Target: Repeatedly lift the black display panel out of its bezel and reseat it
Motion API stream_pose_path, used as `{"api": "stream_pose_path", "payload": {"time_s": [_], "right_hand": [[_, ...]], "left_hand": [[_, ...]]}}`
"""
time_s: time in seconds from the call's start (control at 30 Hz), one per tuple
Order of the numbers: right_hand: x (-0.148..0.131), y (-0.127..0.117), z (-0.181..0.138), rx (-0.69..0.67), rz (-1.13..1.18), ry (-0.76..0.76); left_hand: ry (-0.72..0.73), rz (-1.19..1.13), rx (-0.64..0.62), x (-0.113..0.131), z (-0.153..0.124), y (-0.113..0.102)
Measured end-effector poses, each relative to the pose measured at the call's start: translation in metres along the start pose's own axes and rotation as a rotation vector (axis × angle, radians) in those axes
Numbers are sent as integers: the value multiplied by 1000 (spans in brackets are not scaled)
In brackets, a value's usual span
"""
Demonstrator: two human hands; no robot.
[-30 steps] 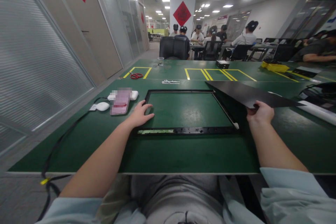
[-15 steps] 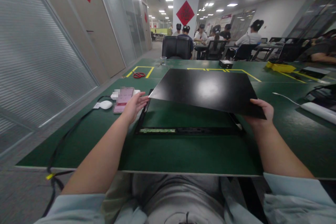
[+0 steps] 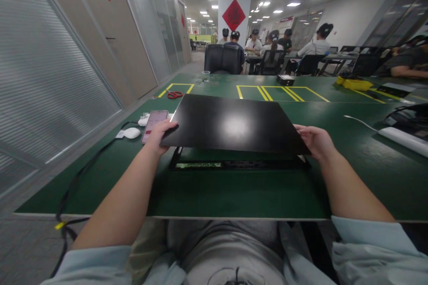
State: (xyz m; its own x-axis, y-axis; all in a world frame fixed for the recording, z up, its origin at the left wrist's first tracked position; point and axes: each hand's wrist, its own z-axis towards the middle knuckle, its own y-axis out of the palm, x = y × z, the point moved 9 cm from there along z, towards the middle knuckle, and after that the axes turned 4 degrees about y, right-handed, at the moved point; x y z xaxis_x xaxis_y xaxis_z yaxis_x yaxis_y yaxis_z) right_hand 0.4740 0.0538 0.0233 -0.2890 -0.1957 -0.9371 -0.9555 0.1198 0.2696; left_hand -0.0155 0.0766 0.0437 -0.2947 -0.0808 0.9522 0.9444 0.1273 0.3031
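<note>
A thin, glossy black screen panel (image 3: 217, 120) is held in both hands, above a black rectangular frame (image 3: 264, 165). My left hand (image 3: 159, 136) is closed on its left edge, with the thumb on top. At the right edge, my right hand (image 3: 316, 141) has its fingers against the panel, their tips partly hidden. Along the frame's near side runs a green circuit board strip (image 3: 199, 165). The panel covers most of the frame, and whether the two touch at the far side I cannot tell.
Left of the panel lie a phone (image 3: 155, 122) and a white rounded device (image 3: 132, 133) on a black cable. Red-handled scissors (image 3: 174, 95), a clear cup (image 3: 206, 75) and a small black box (image 3: 285, 80) stand farther back. A white bar with a cable (image 3: 403, 139) lies at right.
The panel has shifted left and nearer to me, and sits more level over the frame. My left hand has gone from open fingers beside the corner to gripping the left edge.
</note>
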Motion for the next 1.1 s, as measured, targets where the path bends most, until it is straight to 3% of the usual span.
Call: {"api": "stream_pose_path", "payload": {"time_s": [0.23,0.77,1.1], "right_hand": [[-1,-17,2,225,65,-36],[7,-29,4,299,-119,20],[12,-30,7,304,-56,33]], "left_hand": [[63,44,51,6,1,-6],[-5,3,73,-5,0,-3],[-27,-4,116,-13,-2,1]]}}
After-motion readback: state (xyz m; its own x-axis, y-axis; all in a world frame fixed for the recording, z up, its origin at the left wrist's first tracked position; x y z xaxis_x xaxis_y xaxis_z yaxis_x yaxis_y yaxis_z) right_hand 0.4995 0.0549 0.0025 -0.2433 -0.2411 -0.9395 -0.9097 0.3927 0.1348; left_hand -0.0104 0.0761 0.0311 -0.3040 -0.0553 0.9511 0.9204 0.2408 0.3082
